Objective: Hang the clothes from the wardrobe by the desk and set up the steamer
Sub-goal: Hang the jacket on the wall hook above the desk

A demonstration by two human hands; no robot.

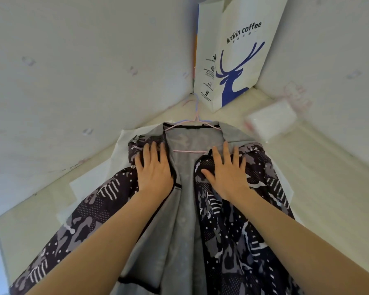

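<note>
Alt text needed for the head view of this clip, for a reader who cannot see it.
Both hands, left hand and right hand, press flat with straight fingers on the open front panels of a dark patterned jacket with grey lining, which lies on a pale surface on a pink hanger. A white luckin coffee paper bag stands in the corner beyond.

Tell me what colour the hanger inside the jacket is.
Pale pink hanger, its hook tinged lilac, seen in the head view, the only one.

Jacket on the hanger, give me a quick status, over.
Left hand and right hand open, flat on the patterned jacket. Jacket on pink hanger, front open. Paper bag behind, clear of the hands.
</note>
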